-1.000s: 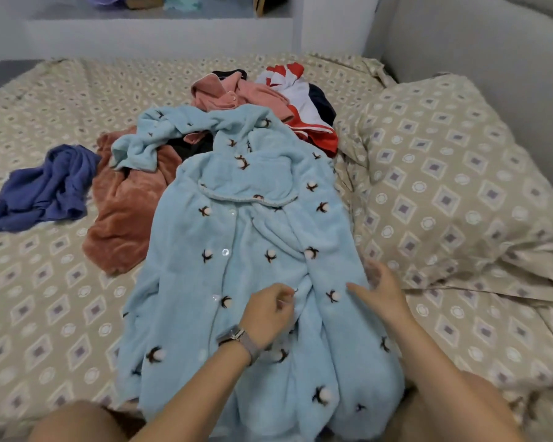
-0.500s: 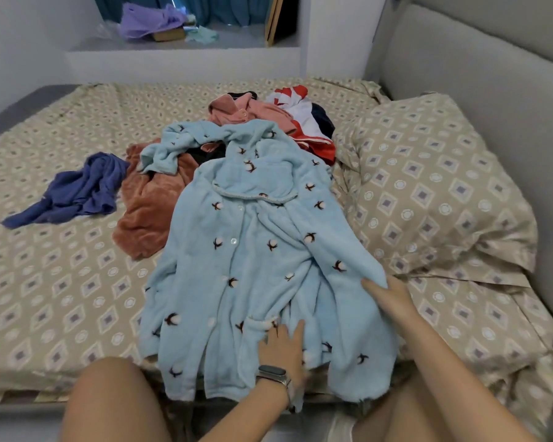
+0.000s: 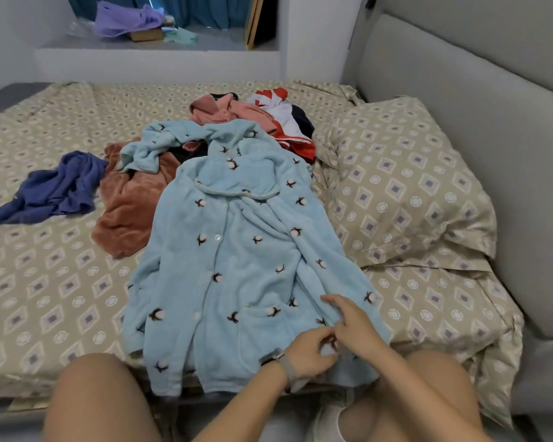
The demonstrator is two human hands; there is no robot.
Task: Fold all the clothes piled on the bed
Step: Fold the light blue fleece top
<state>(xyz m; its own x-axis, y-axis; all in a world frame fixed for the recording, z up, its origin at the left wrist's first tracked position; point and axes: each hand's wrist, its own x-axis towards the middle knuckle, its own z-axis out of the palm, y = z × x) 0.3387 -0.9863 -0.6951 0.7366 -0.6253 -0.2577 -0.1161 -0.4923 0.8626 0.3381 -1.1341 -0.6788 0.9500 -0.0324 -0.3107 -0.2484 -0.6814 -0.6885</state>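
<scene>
A light blue fleece robe (image 3: 237, 250) with small flower prints lies spread lengthwise on the bed (image 3: 45, 298), buttons up, hem toward me. My left hand (image 3: 310, 349), a watch on its wrist, pinches the robe's fabric near the lower right hem. My right hand (image 3: 353, 327) sits right beside it, fingers curled into the same fold of fabric. Behind the robe lie a rust-brown fleece garment (image 3: 131, 208), a pink garment (image 3: 233, 113), a red, white and navy garment (image 3: 288, 122) and a dark blue garment (image 3: 55, 189) off to the left.
A patterned pillow (image 3: 406, 193) lies right of the robe against a grey padded headboard (image 3: 492, 122). My knees (image 3: 90, 397) press against the bed's front edge. A ledge (image 3: 160, 43) behind the bed carries a purple cloth and small items.
My left hand moved right and my right hand came down and left, so both now meet at the robe's lower right hem. The view also tilted up a little.
</scene>
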